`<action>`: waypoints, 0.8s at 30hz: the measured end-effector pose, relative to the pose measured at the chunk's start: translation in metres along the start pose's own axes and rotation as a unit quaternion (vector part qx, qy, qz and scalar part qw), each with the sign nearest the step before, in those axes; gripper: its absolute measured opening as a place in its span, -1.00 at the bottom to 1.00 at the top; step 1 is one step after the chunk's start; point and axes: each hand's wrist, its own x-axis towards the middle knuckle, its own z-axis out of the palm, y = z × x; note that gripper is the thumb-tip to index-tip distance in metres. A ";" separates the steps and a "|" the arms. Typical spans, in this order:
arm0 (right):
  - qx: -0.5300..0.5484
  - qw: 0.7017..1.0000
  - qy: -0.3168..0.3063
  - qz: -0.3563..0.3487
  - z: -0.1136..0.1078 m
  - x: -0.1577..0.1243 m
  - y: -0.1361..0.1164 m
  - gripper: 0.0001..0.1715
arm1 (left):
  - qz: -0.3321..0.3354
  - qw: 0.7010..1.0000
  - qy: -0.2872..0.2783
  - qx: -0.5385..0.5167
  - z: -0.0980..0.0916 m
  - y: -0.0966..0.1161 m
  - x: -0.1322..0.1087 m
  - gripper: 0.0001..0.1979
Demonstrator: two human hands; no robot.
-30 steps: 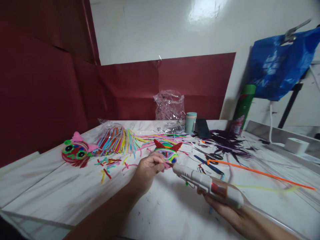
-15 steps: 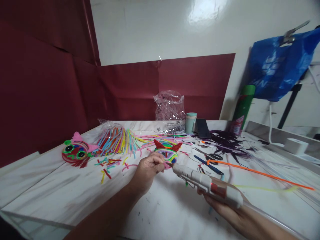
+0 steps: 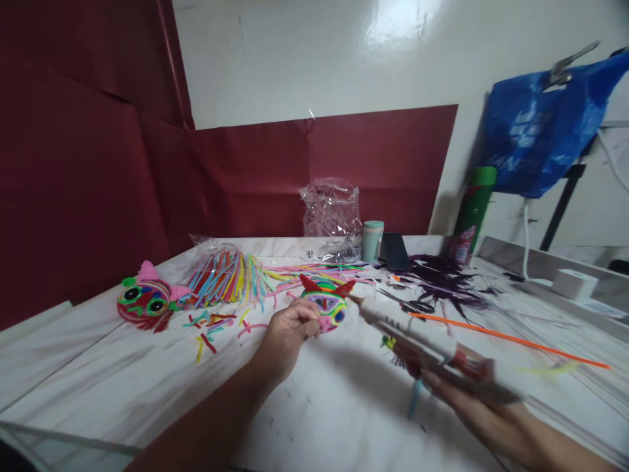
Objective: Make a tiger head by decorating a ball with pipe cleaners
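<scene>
Pinched in my left hand (image 3: 291, 331) is a colourful pipe-cleaner animal face (image 3: 330, 303) with red pointed ears, green and yellow bands and a pink part by my fingertips. My right hand (image 3: 472, 413) grips a white hot glue gun (image 3: 413, 328), somewhat blurred by motion. Its nozzle points left and stands just to the right of the face, apart from it. A second face (image 3: 146, 298) in red, pink and green lies on the table at the left.
Bundled pipe cleaners (image 3: 226, 278) fan out of a clear bag, with cut pieces (image 3: 211, 324) in front. Scissors (image 3: 417, 305), an orange pipe cleaner (image 3: 506, 337) and dark purple shreds (image 3: 437, 278) lie to the right. A teal-lidded container (image 3: 372, 241) and phone (image 3: 395, 251) stand behind.
The glue gun has moved right and its nozzle has come away from the face and my left fingers. My left hand keeps its hold on the face, nearly unmoved.
</scene>
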 end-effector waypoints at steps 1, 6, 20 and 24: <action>0.006 1.000 0.000 0.006 -0.005 0.002 0.005 -0.61 | -0.002 1.000 0.000 0.001 0.000 0.000 0.000 -0.87; -0.027 0.994 0.099 0.025 -0.039 0.030 0.020 -0.55 | -0.011 0.999 0.003 0.030 0.000 -0.001 0.002 -0.86; -0.292 0.954 -0.066 0.019 -0.072 0.054 0.137 -0.96 | -0.017 0.997 -0.027 0.071 0.000 -0.004 0.003 -0.84; -0.273 0.959 -0.072 0.013 -0.061 0.053 0.149 -0.92 | -0.017 0.998 -0.020 0.055 -0.001 -0.009 0.001 -0.87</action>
